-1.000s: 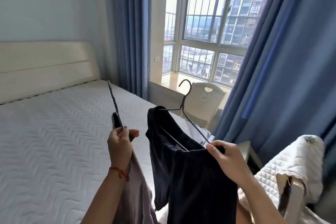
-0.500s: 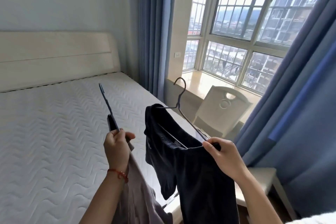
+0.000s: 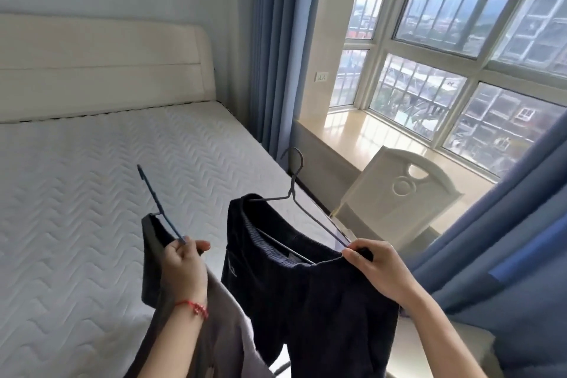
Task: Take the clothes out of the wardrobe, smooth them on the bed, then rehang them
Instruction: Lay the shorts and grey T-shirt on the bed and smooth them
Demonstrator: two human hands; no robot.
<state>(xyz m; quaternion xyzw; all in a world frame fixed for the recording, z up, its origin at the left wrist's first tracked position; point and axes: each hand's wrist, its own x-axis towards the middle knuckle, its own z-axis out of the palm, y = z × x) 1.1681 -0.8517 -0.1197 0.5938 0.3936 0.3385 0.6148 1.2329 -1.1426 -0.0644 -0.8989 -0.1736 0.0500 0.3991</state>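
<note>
My right hand (image 3: 372, 268) grips the shoulder end of a grey wire hanger (image 3: 294, 193) together with the waistband of dark navy shorts (image 3: 310, 301) that hang from it. My left hand (image 3: 184, 267) holds a blue hanger (image 3: 156, 202) seen edge-on, carrying a grey garment (image 3: 221, 331) with a dark top edge. Both garments hang in the air over the near right corner of the bed (image 3: 76, 193), a white quilted mattress with a cream headboard.
A white chair (image 3: 399, 202) stands right of the bed below the wide window sill (image 3: 368, 141). Blue curtains (image 3: 506, 239) hang at the right and behind the headboard corner. A white side table (image 3: 429, 356) sits low at the right.
The view has swung left and closer to the bed; the quilted white item at the lower right has left the frame. Both hands keep their grips on the hangers.
</note>
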